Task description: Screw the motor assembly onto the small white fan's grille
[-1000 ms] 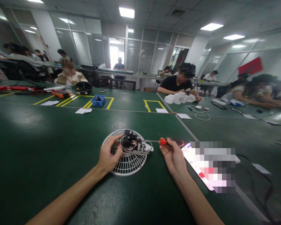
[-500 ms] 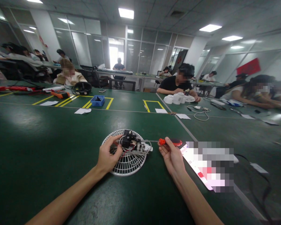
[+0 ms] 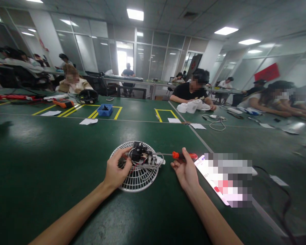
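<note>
A white round fan grille (image 3: 137,183) lies on the green table in front of me. On it rests a black fan motor assembly (image 3: 137,152) with grey cable and thin red wires. My left hand (image 3: 118,169) grips the motor's left side between thumb and fingers. To the right, my right hand (image 3: 186,168) holds a screwdriver (image 3: 177,155) by its red and black handle, thumb raised along it and fingers curled below. The screwdriver's shaft points left, its tip at the motor assembly; exact contact with a screw is too small to tell.
A lit phone (image 3: 214,182), partly blurred out, lies right of my right hand. Farther off are a blue bin (image 3: 104,110), paper slips, yellow tape marks and an orange meter (image 3: 63,103). A co-worker (image 3: 193,89) sits across, near white plastic parts (image 3: 191,106).
My right hand's thumb has lifted and its fingers have shifted on the screwdriver handle. My left hand stays on the motor. The whole view has moved slightly.
</note>
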Demonstrator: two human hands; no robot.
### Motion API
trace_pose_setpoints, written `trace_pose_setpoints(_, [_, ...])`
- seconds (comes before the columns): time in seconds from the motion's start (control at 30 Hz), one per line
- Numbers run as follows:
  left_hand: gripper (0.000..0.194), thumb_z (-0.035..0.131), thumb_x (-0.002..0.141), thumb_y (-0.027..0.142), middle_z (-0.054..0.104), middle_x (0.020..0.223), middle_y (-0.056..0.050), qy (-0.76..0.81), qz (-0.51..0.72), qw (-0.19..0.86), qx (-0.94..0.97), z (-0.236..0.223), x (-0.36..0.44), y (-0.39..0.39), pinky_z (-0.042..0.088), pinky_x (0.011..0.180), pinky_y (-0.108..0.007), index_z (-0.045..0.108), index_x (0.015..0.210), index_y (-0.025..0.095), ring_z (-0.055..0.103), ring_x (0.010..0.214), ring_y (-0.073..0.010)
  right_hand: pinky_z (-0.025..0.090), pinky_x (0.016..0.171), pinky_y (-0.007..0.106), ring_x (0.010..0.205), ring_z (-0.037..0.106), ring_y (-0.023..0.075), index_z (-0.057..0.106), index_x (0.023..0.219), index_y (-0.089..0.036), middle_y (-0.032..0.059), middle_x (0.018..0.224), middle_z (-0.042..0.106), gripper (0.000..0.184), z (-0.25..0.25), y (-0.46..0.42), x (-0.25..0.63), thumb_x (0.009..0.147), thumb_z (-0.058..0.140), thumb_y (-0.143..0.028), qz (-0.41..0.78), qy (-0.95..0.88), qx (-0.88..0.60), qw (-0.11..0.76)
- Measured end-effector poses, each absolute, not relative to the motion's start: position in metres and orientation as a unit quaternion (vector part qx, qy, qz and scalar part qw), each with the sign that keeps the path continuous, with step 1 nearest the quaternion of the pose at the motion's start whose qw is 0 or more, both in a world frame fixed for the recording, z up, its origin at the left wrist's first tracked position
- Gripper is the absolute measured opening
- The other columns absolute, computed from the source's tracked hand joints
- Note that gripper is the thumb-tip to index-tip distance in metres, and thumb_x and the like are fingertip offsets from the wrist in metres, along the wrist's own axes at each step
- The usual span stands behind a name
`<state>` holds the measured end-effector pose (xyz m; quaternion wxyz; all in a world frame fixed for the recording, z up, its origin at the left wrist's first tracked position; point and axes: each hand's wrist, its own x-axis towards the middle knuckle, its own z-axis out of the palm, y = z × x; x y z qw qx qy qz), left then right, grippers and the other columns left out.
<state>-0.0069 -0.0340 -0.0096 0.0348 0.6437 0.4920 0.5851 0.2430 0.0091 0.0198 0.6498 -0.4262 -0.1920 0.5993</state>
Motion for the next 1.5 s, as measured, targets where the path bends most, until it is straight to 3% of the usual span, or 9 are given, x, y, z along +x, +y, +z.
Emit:
trace_pose_setpoints(0.27, [0.03, 0.06, 0.087, 0.018, 0.071, 0.086, -0.001, 0.484, 0.585, 0.026, 0.651, -0.0104, -0.0073, -0.0336, 0.056, 0.075, -0.029, 0.07, 0.116, 0.017, 0.067, 0.074, -0.0148, 0.046, 0.047, 0.024, 0.046, 0.047, 0.0096, 0.055, 0.069, -0.022, -0.0038, 0.06, 0.064, 0.028, 0.0205, 0.0074, 0.2451, 0.061, 0.081, -0.03, 0.597, -0.211, -0.388, 0.67])
trace_pose_setpoints(0.47, [0.03, 0.061, 0.088, 0.019, 0.072, 0.088, -0.001, 0.486, 0.585, 0.033, 0.648, -0.0111, -0.0075, -0.0342, 0.056, 0.078, -0.029, 0.07, 0.116, 0.018, 0.067, 0.075, -0.0149, 0.035, 0.041, 0.02, 0.041, 0.034, 0.0072, 0.052, 0.065, -0.023, -0.0084, 0.045, 0.046, 0.042, 0.0154, 0.0097, 0.2439, 0.067, 0.088, -0.045, 0.586, -0.225, -0.431, 0.648])
trace_pose_setpoints(0.63, [0.03, 0.06, 0.089, 0.019, 0.071, 0.089, -0.001, 0.491, 0.578, 0.039, 0.65, -0.0118, -0.0081, -0.034, 0.056, 0.08, -0.03, 0.07, 0.117, 0.018, 0.068, 0.078, -0.0155, 0.027, 0.037, 0.02, 0.04, 0.024, 0.0049, 0.043, 0.058, -0.023, -0.0119, 0.042, 0.034, 0.058, 0.0144, 0.0095, 0.2442, 0.061, 0.094, -0.051, 0.605, -0.214, -0.419, 0.642])
trace_pose_setpoints(0.8, [0.031, 0.059, 0.089, 0.02, 0.071, 0.087, -0.001, 0.497, 0.577, 0.047, 0.646, -0.0114, -0.0081, -0.0355, 0.056, 0.079, -0.031, 0.07, 0.117, 0.017, 0.067, 0.075, -0.0155, 0.042, 0.044, 0.023, 0.049, 0.047, 0.01, 0.062, 0.069, -0.021, -0.0018, 0.059, 0.065, 0.051, 0.0188, 0.0104, 0.244, 0.057, 0.094, -0.058, 0.575, -0.223, -0.454, 0.643])
trace_pose_setpoints(0.9, [0.031, 0.059, 0.088, 0.021, 0.071, 0.087, -0.001, 0.502, 0.575, 0.043, 0.645, -0.0108, -0.008, -0.0358, 0.056, 0.079, -0.031, 0.07, 0.117, 0.017, 0.067, 0.075, -0.016, 0.047, 0.05, 0.024, 0.059, 0.058, 0.0132, 0.067, 0.074, -0.021, 0.0008, 0.071, 0.073, 0.049, 0.0201, 0.0097, 0.2436, 0.054, 0.095, -0.056, 0.561, -0.229, -0.457, 0.651])
trace_pose_setpoints(1.1, [0.03, 0.06, 0.088, 0.021, 0.072, 0.087, -0.002, 0.503, 0.573, 0.039, 0.646, -0.0099, -0.008, -0.0353, 0.056, 0.078, -0.03, 0.07, 0.115, 0.017, 0.067, 0.076, -0.0159, 0.055, 0.064, 0.026, 0.075, 0.066, 0.0166, 0.075, 0.096, -0.023, 0.0023, 0.087, 0.078, 0.047, 0.021, 0.0058, 0.2452, 0.062, 0.09, -0.051, 0.592, -0.232, -0.419, 0.647])
trace_pose_setpoints(1.33, [0.03, 0.06, 0.089, 0.022, 0.071, 0.087, -0.001, 0.501, 0.573, 0.042, 0.647, -0.012, -0.0087, -0.0355, 0.056, 0.078, -0.031, 0.07, 0.117, 0.018, 0.067, 0.077, -0.0159, 0.053, 0.059, 0.025, 0.068, 0.064, 0.0151, 0.073, 0.079, -0.019, 0.001, 0.077, 0.075, 0.032, 0.0188, 0.0074, 0.2459, 0.055, 0.088, -0.035, 0.613, -0.232, -0.392, 0.646])
trace_pose_setpoints(1.5, [0.029, 0.059, 0.09, 0.022, 0.071, 0.089, -0.002, 0.502, 0.569, 0.037, 0.65, -0.0127, -0.0087, -0.0349, 0.056, 0.078, -0.032, 0.069, 0.117, 0.018, 0.067, 0.077, -0.016, 0.048, 0.052, 0.023, 0.057, 0.056, 0.0117, 0.069, 0.07, -0.019, -0.0004, 0.066, 0.07, 0.031, 0.0176, 0.0091, 0.2438, 0.057, 0.091, -0.037, 0.581, -0.231, -0.432, 0.65])
